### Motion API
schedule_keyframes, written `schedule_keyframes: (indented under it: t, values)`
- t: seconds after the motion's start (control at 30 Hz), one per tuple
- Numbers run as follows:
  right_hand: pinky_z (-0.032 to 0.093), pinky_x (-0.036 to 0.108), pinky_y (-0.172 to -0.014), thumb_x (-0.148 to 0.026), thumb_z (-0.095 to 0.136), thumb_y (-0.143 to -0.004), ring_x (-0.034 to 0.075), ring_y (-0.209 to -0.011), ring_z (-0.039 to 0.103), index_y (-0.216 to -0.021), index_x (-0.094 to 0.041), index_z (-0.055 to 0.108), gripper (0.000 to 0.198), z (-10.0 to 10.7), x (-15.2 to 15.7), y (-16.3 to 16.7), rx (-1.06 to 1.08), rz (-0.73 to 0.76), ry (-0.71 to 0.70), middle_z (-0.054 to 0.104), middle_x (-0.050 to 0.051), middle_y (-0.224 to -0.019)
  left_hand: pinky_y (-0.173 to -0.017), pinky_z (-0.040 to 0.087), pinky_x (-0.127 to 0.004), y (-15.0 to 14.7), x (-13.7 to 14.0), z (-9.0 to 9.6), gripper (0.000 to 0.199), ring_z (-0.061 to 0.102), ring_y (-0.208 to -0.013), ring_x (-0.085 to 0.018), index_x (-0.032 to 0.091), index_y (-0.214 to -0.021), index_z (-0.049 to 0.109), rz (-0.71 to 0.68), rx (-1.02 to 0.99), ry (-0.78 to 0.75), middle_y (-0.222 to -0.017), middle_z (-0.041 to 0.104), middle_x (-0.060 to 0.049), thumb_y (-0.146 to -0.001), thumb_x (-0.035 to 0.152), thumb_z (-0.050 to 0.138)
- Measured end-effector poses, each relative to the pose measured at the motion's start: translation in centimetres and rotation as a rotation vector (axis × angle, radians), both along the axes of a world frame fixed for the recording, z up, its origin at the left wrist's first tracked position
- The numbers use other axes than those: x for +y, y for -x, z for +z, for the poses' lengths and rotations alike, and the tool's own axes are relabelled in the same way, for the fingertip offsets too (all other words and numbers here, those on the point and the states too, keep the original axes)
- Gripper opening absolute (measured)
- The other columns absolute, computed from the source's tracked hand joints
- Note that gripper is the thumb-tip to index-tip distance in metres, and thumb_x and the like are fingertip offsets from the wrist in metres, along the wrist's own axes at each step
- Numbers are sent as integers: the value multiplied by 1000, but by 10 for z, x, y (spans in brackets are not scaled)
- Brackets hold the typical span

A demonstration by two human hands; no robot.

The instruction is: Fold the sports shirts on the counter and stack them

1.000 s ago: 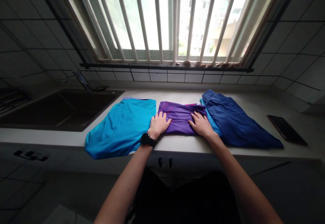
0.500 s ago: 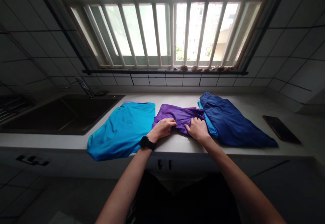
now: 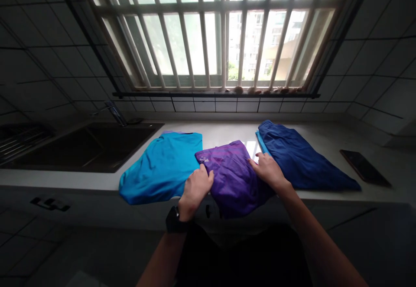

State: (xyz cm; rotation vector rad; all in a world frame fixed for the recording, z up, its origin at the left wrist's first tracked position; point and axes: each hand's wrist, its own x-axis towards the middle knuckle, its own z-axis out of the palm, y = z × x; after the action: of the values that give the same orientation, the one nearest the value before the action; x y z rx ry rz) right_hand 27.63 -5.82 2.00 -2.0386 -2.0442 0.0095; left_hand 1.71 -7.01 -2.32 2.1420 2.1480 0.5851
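Observation:
A folded purple garment (image 3: 234, 178) with a small pale print near its far left corner lies on the counter, its near part hanging past the front edge. My left hand (image 3: 196, 187), a black watch on its wrist, is closed on the garment's left side. At the right side, my right hand (image 3: 268, 170) has the cloth's edge between thumb and fingers; part of that grip is hidden. A bright blue garment (image 3: 165, 165) lies to the left, partly under the purple one's corner. To the right is a folded navy garment (image 3: 299, 157) with light blue cloth (image 3: 261, 141) under its left edge.
A dark sink (image 3: 87, 144) with a metal faucet (image 3: 115, 113) is at the left. A phone (image 3: 365, 167) lies at the right of the white counter (image 3: 224, 126). Behind stands a barred window (image 3: 211, 44), with small round objects (image 3: 251, 90) on its sill.
The purple garment has come toward me, away from the navy one, and now overhangs the counter edge. My left hand has moved nearer to me, my right hand slightly right. The view has shifted slightly.

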Motion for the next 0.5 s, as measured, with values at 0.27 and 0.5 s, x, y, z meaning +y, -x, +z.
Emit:
schedule_keyframes:
  t: [0.27,0.5]
  values:
    - [55,33,-82,-39,73,-88,33,-105,73,-93,-14,74,25,-11,67,20,378,-9,269,78,17,-103,-103,58,-46,-27,28,-13,46,70,-116,-25,20,-121,60,-288,-535,-226,-121,73,-11,-78,3,55]
    - [59,35,-84,-27,69,-77,25,-93,73,-103,-19,66,28,9,60,67,1308,371,256,77,6,-99,-107,58,-45,40,13,55,44,72,-116,-25,18,-120,70,-245,-734,-277,-125,75,-9,-81,8,51]
